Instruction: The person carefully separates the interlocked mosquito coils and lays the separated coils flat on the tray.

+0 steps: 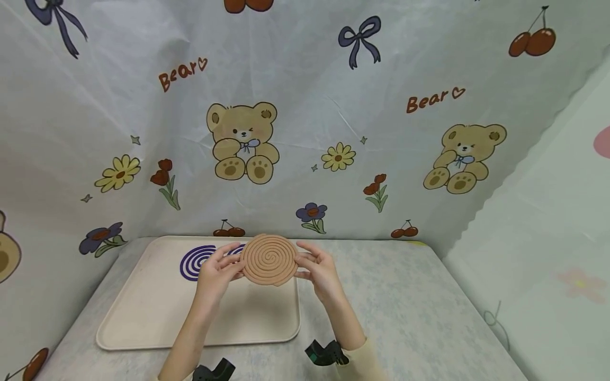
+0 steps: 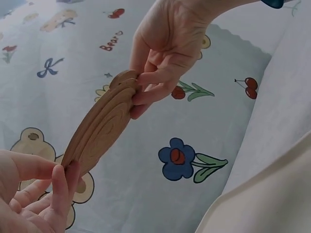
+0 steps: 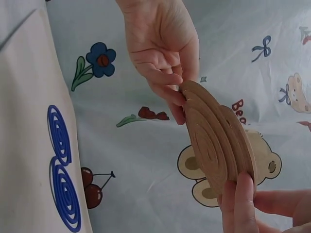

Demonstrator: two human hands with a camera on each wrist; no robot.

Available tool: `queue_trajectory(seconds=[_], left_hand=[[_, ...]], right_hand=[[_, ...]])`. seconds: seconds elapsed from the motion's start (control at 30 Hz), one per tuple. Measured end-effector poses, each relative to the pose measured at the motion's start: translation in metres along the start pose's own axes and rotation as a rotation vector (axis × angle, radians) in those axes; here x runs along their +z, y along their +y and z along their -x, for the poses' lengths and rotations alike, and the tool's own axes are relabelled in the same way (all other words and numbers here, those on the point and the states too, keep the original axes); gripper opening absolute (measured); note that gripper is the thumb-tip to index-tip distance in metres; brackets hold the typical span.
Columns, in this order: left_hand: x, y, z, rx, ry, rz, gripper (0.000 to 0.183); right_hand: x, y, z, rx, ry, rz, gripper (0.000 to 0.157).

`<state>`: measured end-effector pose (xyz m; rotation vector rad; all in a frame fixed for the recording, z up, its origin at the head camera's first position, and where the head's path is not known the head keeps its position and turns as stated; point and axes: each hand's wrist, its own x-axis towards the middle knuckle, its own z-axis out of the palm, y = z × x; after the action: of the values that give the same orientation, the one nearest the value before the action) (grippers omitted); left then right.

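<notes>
A round tan stack of mosquito coils [image 1: 269, 259], with a tight spiral on its face, is held up between both hands over the tray's right part. My left hand [image 1: 220, 272] pinches its left edge between thumb and fingers. On the opposite edge, the right hand [image 1: 324, 272] grips it the same way. Seen nearly side-on in the left wrist view, the coils [image 2: 104, 124] show stepped layers. Behind the left hand, a dark blue double spiral [image 1: 191, 263] lies flat on the tray, partly hidden; both its rounds [image 3: 65, 194] show in the right wrist view.
The cream tray [image 1: 152, 312] with a raised rim takes up the table's left half. Pale grey marbled tabletop [image 1: 395, 307] extends to its right. A bear-print cloth [image 1: 305, 121] hangs behind the table. Black wrist mounts [image 1: 326, 353] sit on the forearms.
</notes>
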<state>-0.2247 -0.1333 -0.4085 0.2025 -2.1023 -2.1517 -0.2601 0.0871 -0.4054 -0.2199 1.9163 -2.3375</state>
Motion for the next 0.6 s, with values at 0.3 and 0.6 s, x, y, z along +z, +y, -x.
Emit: queue_trajectory(seconds=[0.3, 0.6], left_hand=[[-0.005, 0.007, 0.012, 0.041, -0.022, -0.069, 0.044], [-0.008, 0.014, 0.014, 0.102, -0.061, -0.076, 0.049]], right_hand=[[0.005, -0.005, 0.012, -0.043, 0.028, -0.017, 0.040], [0.010, -0.006, 0.014, -0.059, 0.065, -0.065, 0.052]])
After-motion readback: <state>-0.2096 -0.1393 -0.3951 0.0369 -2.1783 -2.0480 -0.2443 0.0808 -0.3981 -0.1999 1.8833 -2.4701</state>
